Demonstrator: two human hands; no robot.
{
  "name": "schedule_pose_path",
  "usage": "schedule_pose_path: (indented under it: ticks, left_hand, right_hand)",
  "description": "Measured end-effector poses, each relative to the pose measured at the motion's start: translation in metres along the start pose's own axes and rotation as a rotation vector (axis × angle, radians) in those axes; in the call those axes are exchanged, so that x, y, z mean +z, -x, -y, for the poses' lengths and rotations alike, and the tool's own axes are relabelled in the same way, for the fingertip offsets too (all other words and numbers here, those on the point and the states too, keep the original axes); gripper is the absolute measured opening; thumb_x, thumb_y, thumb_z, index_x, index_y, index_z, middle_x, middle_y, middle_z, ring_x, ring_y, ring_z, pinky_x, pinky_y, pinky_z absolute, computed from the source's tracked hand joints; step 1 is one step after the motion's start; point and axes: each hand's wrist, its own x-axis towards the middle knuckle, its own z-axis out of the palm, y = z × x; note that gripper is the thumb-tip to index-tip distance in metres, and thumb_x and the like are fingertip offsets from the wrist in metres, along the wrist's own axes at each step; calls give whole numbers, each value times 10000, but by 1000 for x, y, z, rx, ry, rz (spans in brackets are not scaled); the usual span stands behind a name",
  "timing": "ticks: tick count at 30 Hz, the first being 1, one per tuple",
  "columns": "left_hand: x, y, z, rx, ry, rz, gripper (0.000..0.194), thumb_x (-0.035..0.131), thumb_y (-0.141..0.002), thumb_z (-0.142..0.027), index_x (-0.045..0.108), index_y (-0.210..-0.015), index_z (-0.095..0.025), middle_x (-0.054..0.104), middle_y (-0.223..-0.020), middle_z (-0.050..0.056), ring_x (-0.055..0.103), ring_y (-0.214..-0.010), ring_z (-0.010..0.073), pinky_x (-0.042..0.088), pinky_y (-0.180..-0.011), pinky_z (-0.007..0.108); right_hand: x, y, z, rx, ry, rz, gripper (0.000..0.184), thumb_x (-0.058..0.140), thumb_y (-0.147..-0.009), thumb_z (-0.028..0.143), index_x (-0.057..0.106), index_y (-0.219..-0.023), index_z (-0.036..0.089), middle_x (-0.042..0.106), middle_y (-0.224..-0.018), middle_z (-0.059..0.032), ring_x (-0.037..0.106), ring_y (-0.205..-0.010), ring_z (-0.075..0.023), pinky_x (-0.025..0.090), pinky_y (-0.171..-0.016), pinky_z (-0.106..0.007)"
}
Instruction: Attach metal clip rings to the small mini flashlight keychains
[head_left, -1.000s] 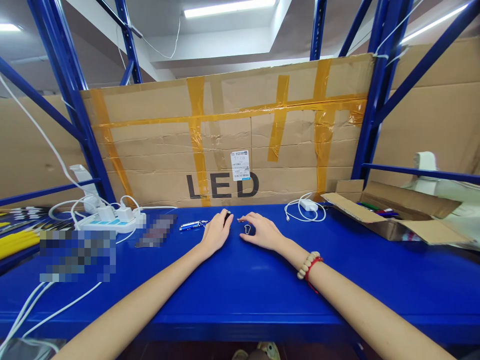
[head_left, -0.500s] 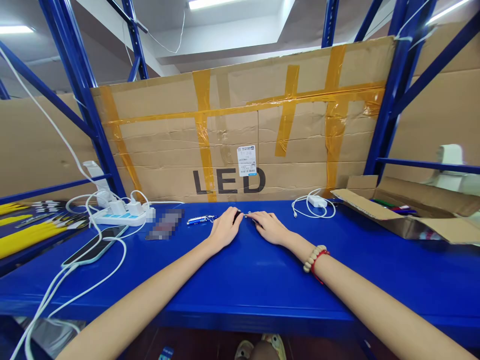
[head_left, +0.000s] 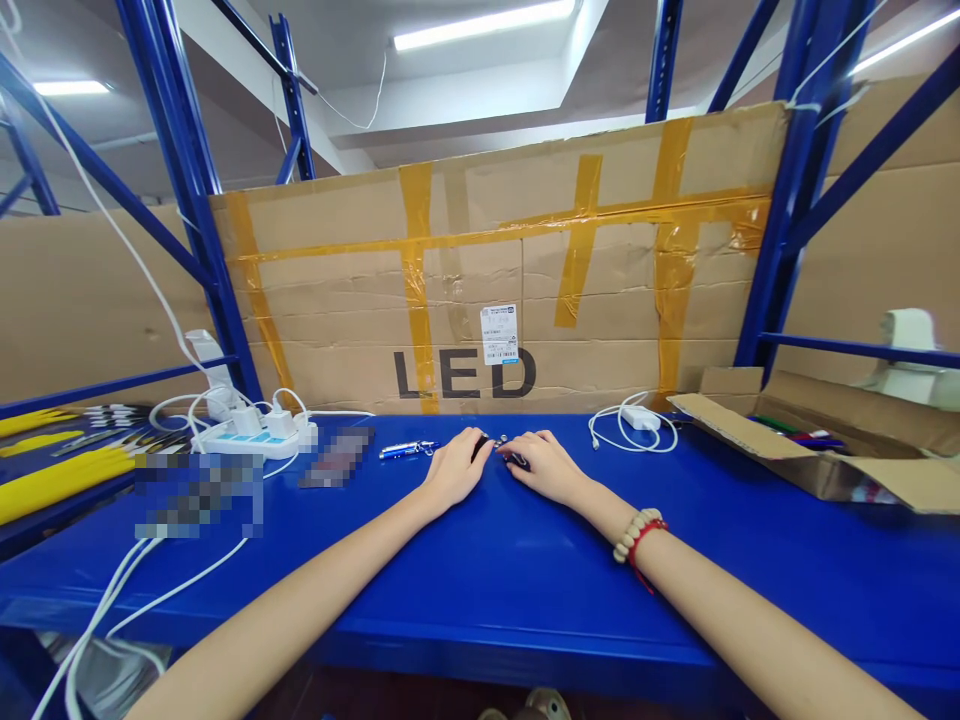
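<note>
My left hand [head_left: 456, 468] rests palm-down near the far middle of the blue table, its fingers curled in around a small dark object [head_left: 480, 447]. Facing it from the right, my right hand [head_left: 553, 470] has its fingers bent over another small dark object [head_left: 519, 460]. A tiny shiny metal piece [head_left: 501, 440] shows in the narrow gap between the fingertips. What kind of things these are is too small to make out. Just left of my left hand lies a blue-and-silver pen-like item [head_left: 405, 450].
A white power strip [head_left: 240, 440] with plugs and cables stands at the left, near blurred flat items. Yellow-handled tools [head_left: 67, 480] lie farther left. A white charger with coiled cable [head_left: 640, 418] and an open cardboard box [head_left: 795, 450] are at the right, a large carton [head_left: 345, 310] behind.
The camera view has tilted up a little, so everything sits lower in the picture. My right fingers have shifted slightly, and more of the dark object under them shows.
</note>
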Motion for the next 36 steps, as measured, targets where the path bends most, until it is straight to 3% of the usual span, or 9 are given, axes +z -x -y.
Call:
schedule_pose_path:
  ticks: [6,15,23,29,36]
  left_hand:
    - [-1,0,-1,2,-9,17,204,405,-929,-266,418,-756,-158,489,-794,-21,498,-752,136,332,-601,243]
    - [-1,0,-1,26,-29,20,201,400,-926,-292,468,-790,-161,489,-812,-12,500,-740,128,341,-594,239]
    - [-2,-1,1,38,-42,79,206,402,-920,-331,492,-823,-174,491,-840,-5,511,-741,135,360,-590,229]
    - [0,-2,5,94,55,99,140,439,-908,-283,527,-874,-180,479,-844,1,506,-749,135,373,-632,235]
    - [1,-3,5,150,124,121,204,404,-911,-308,541,-863,-165,481,-793,19,475,-710,144,385,-662,254]
  right_hand:
    - [-5,2,2,-8,-13,0,122,556,-781,228,629,-873,195,633,-881,4,517,-871,-147,278,-795,-318]
    - [-8,4,8,169,63,27,159,545,-772,331,673,-802,240,613,-906,-27,496,-893,-206,289,-786,-383]
    - [-8,3,6,228,24,-10,173,562,-774,337,662,-740,200,614,-861,-29,516,-863,-185,330,-751,-341]
    - [-9,1,9,61,-91,-370,198,512,-830,346,642,-844,198,603,-896,-9,535,-832,-108,364,-730,-251]
    - [-11,2,13,-137,-54,-371,218,476,-860,318,653,-842,193,625,-885,-8,557,-802,-88,372,-711,-240]
